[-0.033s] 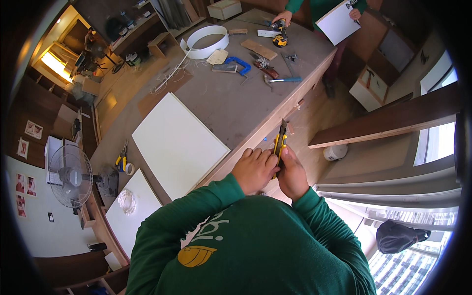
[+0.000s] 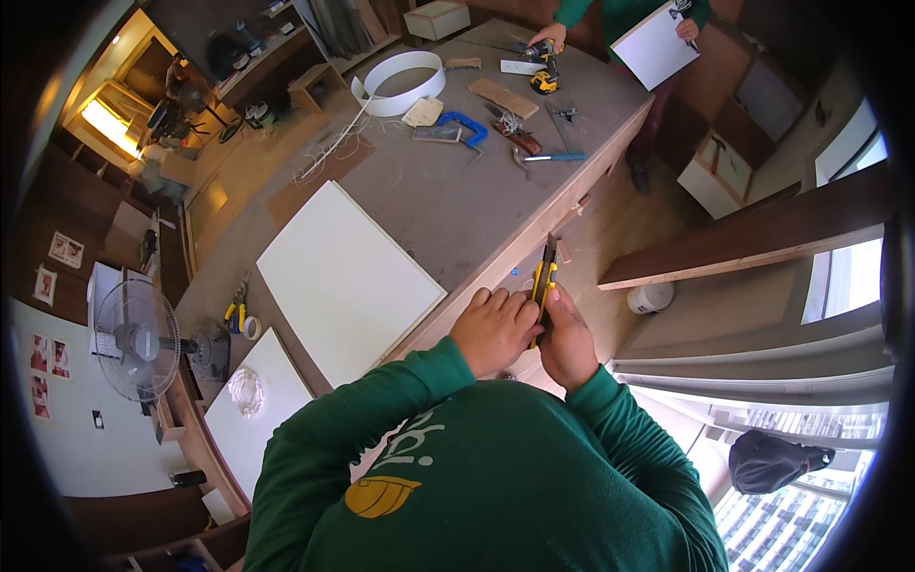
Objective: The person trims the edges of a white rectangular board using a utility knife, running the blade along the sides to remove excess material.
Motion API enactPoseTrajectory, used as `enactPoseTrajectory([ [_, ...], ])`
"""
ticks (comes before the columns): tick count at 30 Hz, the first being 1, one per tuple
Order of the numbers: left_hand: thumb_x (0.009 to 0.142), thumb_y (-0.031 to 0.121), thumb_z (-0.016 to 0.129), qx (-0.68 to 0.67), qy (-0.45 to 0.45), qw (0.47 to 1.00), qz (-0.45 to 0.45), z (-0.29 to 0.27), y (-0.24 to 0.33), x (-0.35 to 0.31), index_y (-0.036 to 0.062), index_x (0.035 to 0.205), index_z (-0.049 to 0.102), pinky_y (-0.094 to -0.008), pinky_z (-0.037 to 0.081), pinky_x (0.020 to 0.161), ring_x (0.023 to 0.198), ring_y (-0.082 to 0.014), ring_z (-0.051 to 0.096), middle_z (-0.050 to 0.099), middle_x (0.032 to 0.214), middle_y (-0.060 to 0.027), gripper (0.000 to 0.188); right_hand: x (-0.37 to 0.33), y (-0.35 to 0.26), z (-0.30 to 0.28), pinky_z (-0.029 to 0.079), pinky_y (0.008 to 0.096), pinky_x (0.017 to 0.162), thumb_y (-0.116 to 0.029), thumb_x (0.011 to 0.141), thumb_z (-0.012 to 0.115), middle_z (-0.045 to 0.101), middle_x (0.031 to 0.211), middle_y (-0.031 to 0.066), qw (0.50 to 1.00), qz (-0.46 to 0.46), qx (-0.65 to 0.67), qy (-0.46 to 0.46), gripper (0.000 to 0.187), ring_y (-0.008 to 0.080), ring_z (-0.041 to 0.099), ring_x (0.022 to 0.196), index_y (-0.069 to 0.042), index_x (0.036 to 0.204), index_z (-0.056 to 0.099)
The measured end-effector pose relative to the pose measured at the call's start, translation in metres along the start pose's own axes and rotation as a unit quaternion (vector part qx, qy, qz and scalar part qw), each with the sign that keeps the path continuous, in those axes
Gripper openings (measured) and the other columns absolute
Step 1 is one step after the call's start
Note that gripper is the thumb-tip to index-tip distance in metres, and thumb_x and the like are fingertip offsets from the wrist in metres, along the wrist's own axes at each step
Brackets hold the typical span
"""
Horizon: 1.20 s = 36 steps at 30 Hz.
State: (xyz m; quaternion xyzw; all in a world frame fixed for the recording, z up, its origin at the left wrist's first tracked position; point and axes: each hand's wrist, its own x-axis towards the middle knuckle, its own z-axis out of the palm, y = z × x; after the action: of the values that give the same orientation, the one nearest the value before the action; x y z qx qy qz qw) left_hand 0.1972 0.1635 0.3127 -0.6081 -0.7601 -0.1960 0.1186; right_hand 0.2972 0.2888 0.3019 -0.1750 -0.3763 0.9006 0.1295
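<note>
A yellow-and-black utility knife [image 2: 544, 275] points up and away in front of my chest, its dark blade end uppermost. Closed around its handle from the right is my right hand [image 2: 570, 345], thumb lying along the side. My left hand [image 2: 490, 332] meets it from the left, fingers curled against the handle's lower part. What the left fingertips do there is partly hidden. Just left of the hands, a white panel [image 2: 348, 276] lies flat on the brown worktable [image 2: 434, 205], close to its near edge.
Across the table, a person's hand rests on a cordless drill [image 2: 544, 78]; their other hand holds a white board [image 2: 656, 46]. A hammer [image 2: 556, 155], blue clamp [image 2: 469, 124] and white ring [image 2: 402, 105] lie there. A fan [image 2: 141, 341] stands left; a wooden beam [image 2: 743, 236] juts in right.
</note>
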Motion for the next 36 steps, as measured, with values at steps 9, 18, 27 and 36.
enactPoseTrajectory([
  [9,0.091,0.031,0.069,-0.009,0.002,1.0,0.004,0.016,-0.001,-0.008,0.0113,0.096,0.058,-0.0399,0.04,0.078,0.087,-0.0235,0.059,0.064,0.094,-0.0043,0.023,-0.003,0.012,-0.003,0.043,0.022,0.073,-0.029,0.114,0.043,0.056,0.098,-0.001,0.998,-0.018,-0.043,0.052,0.037,0.0062,0.049,0.082,-0.005,0.138,0.054],
  [18,0.092,0.022,0.068,-0.098,0.042,0.992,-0.066,0.027,-0.006,-0.02,0.008,0.093,0.057,-0.0438,0.045,0.069,0.078,-0.0309,0.062,0.063,0.083,-0.009,0.019,0.003,0.02,0.01,0.04,0.0215,0.071,-0.032,0.113,0.043,0.054,0.095,-0.0024,0.996,-0.026,-0.068,0.048,0.039,0.0059,0.046,0.08,-0.006,0.141,0.053],
  [27,0.106,0.022,0.052,-0.295,0.007,0.921,-0.254,0.015,0.009,-0.022,0.0055,0.091,0.052,-0.0517,0.048,0.066,0.073,-0.0413,0.063,0.063,0.08,-0.0169,0.023,0.0,0.012,0.024,0.037,0.0222,0.065,-0.032,0.113,0.042,0.05,0.09,-0.0042,0.977,-0.063,-0.204,0.015,0.044,0.0051,0.042,0.076,-0.006,0.149,0.048],
  [36,0.109,0.042,0.047,-0.697,-0.085,0.538,-0.467,0.036,-0.011,-0.016,0.0049,0.088,0.056,-0.0383,0.047,0.057,0.063,-0.0221,0.06,0.058,0.072,-0.0101,0.044,0.014,0.019,0.002,0.048,0.0264,0.081,-0.022,0.113,0.042,0.051,0.111,0.0062,0.902,-0.213,-0.375,-0.029,0.044,0.0138,0.052,0.094,-0.001,0.152,0.045],
])
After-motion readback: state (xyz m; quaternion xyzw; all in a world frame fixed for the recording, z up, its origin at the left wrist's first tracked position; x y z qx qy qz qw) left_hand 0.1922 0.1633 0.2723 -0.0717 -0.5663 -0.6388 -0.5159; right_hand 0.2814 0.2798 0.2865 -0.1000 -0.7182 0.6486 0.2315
